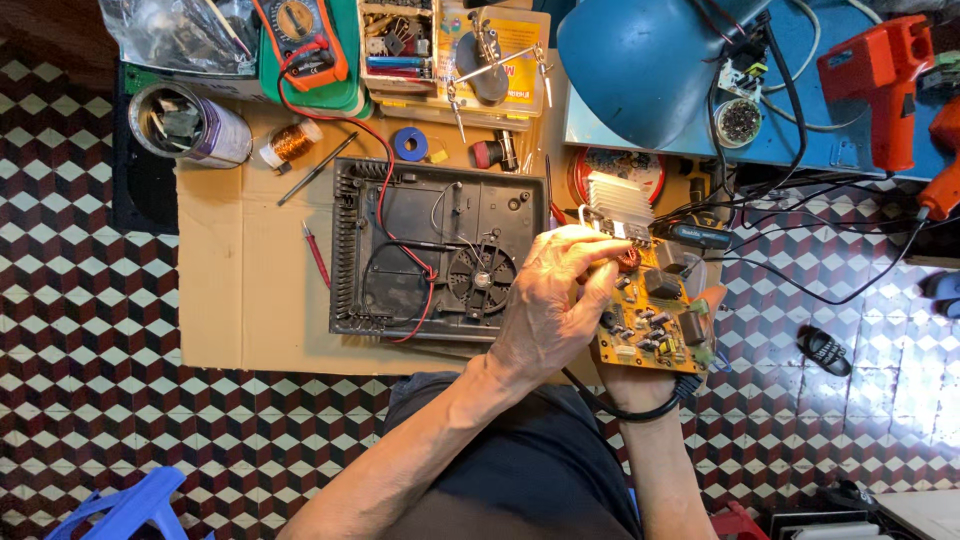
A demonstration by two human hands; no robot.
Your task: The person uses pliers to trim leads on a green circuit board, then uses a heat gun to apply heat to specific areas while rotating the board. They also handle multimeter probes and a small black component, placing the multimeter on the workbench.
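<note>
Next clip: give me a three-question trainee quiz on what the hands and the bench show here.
1. True or false: the left hand rests on the yellow circuit board.
2. Which lies inside the open black appliance casing?
A. a round fan
B. a blue lamp
C. a copper wire spool
3. Fill in: the right hand supports the board from ____.

Key
1. True: its fingers curl over the board's upper edge near the finned heat sink.
2. A: the fan sits in the casing; the lamp and spool are outside it.
3. Below.
</note>
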